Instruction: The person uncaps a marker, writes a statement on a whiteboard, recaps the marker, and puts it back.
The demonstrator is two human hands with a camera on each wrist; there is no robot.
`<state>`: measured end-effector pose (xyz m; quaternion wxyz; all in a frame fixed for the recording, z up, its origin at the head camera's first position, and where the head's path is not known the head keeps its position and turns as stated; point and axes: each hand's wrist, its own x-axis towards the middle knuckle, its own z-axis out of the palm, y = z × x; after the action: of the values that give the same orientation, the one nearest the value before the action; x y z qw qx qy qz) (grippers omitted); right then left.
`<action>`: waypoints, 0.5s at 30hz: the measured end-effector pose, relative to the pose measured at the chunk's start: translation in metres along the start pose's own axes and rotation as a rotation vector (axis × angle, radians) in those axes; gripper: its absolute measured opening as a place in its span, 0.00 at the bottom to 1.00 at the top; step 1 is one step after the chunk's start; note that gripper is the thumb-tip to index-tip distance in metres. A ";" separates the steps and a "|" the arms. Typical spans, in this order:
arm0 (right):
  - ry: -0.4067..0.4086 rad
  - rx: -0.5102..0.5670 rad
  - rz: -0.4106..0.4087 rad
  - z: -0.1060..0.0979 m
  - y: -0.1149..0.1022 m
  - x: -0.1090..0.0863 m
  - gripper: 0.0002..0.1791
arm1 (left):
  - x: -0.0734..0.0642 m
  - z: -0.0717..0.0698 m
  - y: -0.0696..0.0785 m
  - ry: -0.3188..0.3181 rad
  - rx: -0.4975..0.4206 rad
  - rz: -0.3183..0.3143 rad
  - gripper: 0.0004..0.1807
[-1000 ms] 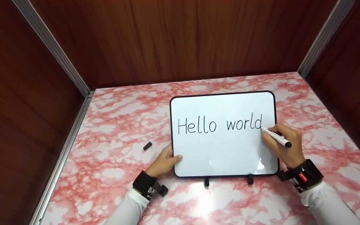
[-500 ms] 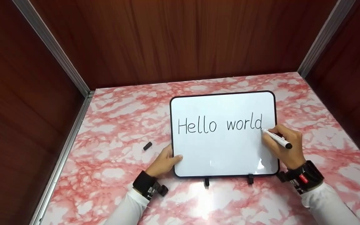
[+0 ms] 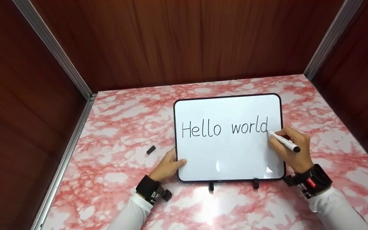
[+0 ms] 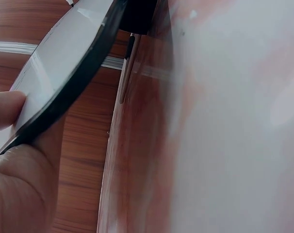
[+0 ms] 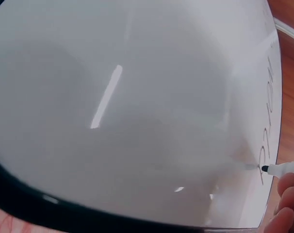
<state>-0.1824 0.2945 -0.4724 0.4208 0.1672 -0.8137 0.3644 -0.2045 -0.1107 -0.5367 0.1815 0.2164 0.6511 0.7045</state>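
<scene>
A whiteboard (image 3: 225,156) with a black frame leans upright on small black feet (image 3: 256,183), with "Hello world" (image 3: 201,128) written across it in black. My left hand (image 3: 164,167) grips its lower left edge, thumb on the white face and the other fingers behind, mostly hidden. In my right hand (image 3: 299,161), a white marker (image 3: 283,140) with a black end is pinched between thumb and fingers. Its black tip (image 5: 265,168) is right at the last letter, the "d", as the right wrist view shows.
A small black marker cap (image 3: 151,149) lies on the red-and-white marbled table (image 3: 117,127), left of the board. Brown wood-grain panels (image 3: 184,41) with metal corner strips (image 3: 57,48) enclose the back and sides. Light glares off the table before the board.
The marker and my right hand have shifted very slightly down and to the right at the foot of the "d". My left hand keeps its grip on the whiteboard.
</scene>
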 end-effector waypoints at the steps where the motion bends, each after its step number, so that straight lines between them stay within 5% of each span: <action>1: 0.008 0.000 -0.003 0.000 0.001 0.001 0.06 | 0.000 0.000 0.000 0.001 0.001 0.000 0.21; 9: 0.073 0.016 0.029 -0.010 -0.030 0.022 0.06 | 0.001 0.000 0.001 0.002 0.021 0.000 0.22; 15: 0.090 0.006 0.039 -0.015 -0.024 0.032 0.06 | 0.000 0.000 0.000 0.004 0.007 -0.003 0.22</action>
<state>-0.1784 0.2902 -0.4302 0.4492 0.1360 -0.7960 0.3822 -0.2044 -0.1106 -0.5363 0.1804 0.2146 0.6544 0.7023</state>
